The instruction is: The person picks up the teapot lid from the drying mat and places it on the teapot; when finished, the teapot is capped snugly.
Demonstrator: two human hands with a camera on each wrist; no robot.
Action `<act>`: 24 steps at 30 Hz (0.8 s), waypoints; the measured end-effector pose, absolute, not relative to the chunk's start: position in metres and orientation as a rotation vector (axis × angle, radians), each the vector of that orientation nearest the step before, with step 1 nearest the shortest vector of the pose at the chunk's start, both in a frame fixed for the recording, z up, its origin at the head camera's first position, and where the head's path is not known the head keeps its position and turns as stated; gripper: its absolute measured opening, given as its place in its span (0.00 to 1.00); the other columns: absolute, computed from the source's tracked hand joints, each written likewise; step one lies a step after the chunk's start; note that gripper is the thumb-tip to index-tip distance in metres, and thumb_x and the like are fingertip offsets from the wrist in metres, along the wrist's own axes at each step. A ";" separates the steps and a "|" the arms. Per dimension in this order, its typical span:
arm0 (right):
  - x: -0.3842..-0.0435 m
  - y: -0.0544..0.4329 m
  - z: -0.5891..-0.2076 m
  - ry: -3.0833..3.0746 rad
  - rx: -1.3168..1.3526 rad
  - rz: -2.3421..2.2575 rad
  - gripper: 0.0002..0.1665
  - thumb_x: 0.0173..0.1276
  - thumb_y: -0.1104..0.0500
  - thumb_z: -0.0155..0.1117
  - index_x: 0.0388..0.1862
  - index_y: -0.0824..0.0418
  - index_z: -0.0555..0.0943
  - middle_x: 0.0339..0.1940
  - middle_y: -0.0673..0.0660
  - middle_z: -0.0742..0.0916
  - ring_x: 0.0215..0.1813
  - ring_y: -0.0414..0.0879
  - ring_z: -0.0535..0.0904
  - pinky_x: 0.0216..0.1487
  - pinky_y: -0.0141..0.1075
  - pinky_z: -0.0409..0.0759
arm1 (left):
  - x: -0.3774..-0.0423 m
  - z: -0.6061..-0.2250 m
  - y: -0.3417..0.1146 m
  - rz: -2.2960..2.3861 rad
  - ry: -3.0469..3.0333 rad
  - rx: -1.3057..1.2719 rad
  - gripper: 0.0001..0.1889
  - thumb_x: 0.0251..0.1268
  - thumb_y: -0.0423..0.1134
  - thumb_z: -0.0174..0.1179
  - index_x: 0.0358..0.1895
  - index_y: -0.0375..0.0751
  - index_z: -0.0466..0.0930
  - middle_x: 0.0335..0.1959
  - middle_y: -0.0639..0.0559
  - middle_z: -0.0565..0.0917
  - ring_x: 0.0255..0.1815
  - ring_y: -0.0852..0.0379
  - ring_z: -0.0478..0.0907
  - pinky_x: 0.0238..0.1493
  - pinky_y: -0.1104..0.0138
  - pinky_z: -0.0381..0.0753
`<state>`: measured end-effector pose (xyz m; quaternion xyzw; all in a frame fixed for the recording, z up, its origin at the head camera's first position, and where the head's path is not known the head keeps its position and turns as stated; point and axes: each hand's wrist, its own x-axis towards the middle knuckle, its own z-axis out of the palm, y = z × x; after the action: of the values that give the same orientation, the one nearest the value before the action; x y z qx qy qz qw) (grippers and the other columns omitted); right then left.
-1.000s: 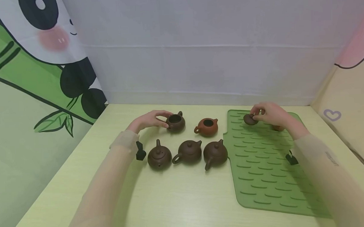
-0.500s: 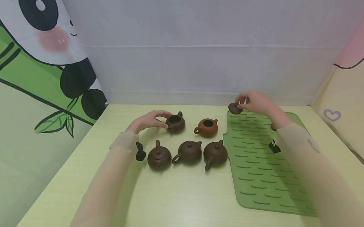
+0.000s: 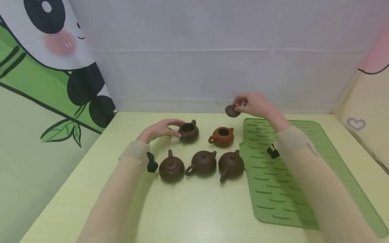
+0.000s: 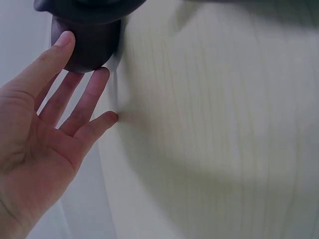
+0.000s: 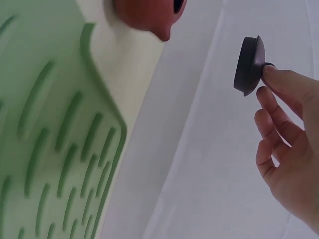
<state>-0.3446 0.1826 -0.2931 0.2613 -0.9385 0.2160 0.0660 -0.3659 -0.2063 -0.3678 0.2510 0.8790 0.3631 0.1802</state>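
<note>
Dark lid (image 3: 232,111) aloft; lidless teapot (image 3: 188,131)

Pale wood-grain surface (image 3: 191,214). Green ribbed mat (image 3: 280,190) lies on it. Left of mat: five teapots, two lidless (image 3: 188,131) (image 3: 222,136) behind three lidded (image 3: 201,163).

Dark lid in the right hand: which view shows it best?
Right wrist: the dark lid is close, edge-on, its knob pinched by the right hand. Head shows it small. Left wrist doesn't show it.

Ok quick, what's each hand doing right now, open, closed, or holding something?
Left hand: open, straight fingers touching the lidless dark teapot.
Right hand: pinching a dark teapot lid, held in the air.
</note>
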 end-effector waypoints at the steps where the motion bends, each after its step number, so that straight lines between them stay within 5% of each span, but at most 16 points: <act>1: -0.345 0.178 -0.293 -2.821 0.798 0.656 0.11 0.67 0.56 0.65 0.47 0.55 0.84 0.37 0.56 0.86 0.36 0.49 0.76 0.38 0.39 0.72 | -0.366 -0.368 -0.206 1.028 2.483 0.706 0.33 0.66 0.38 0.64 0.73 0.47 0.65 0.74 0.42 0.67 0.78 0.41 0.58 0.77 0.42 0.54; 24: -0.357 0.080 -0.299 -2.787 0.982 0.804 0.08 0.67 0.55 0.67 0.43 0.55 0.85 0.36 0.55 0.87 0.40 0.49 0.80 0.47 0.41 0.78 | -0.364 -0.365 -0.209 1.080 2.454 0.702 0.33 0.65 0.39 0.65 0.73 0.48 0.66 0.74 0.43 0.68 0.77 0.43 0.59 0.77 0.43 0.54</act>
<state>-0.3570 0.0797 -0.2990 0.3204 -0.9093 0.2624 0.0396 -0.3636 -0.2087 -0.3653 0.2490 0.8703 0.3831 0.1839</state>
